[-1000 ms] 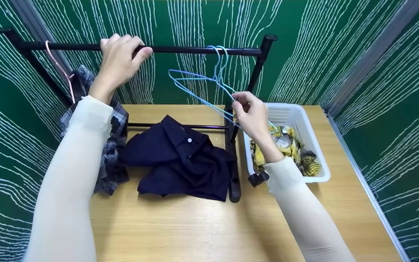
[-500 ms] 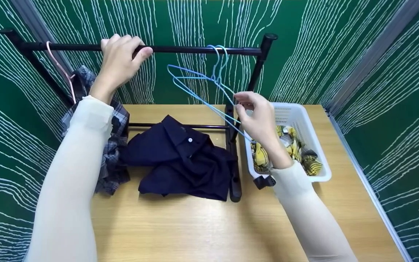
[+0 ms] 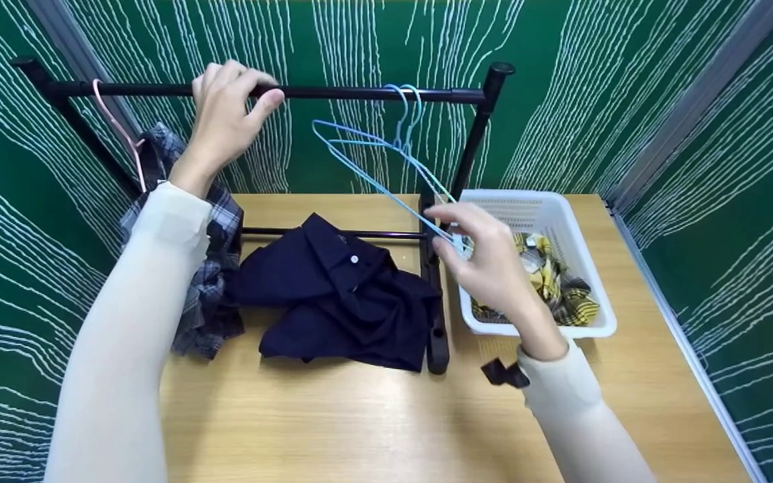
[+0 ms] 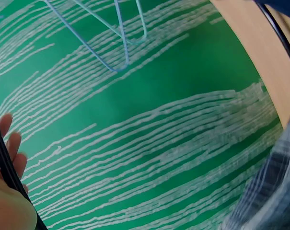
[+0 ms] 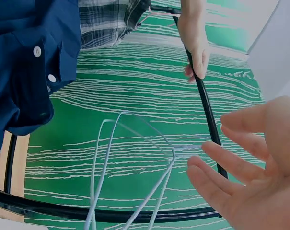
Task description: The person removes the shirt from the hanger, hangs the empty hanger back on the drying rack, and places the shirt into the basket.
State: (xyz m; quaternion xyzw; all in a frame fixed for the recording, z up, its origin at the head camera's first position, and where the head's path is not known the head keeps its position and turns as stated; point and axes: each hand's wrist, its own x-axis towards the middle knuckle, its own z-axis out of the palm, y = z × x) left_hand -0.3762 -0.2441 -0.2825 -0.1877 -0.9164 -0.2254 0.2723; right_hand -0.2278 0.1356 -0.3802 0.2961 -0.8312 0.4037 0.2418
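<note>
In the head view my left hand (image 3: 225,111) is over the black top rail (image 3: 333,92) of a garment rack, its fingers over the bar and its thumb in front. My right hand (image 3: 487,258) is by the lower right ends of two blue wire hangers (image 3: 366,171), which hang from the rail. The right wrist view shows its fingers (image 5: 216,191) spread, with nothing between them. A navy garment (image 3: 346,295) with a white button lies in a heap below the rail. On the left, a grey plaid garment (image 3: 209,268) hangs with a pink hanger (image 3: 115,124).
A white basket (image 3: 564,221) with yellow plaid cloth (image 3: 551,282) stands at the right, close under my right hand. The rack's black foot (image 3: 437,335) lies between basket and navy garment. Green walls (image 3: 729,168) enclose the wooden table (image 3: 333,429) on three sides.
My right hand has come off the hangers and moved down towards me, its fingers spreading. The left hand stays at the rail, its fingers slightly shifted.
</note>
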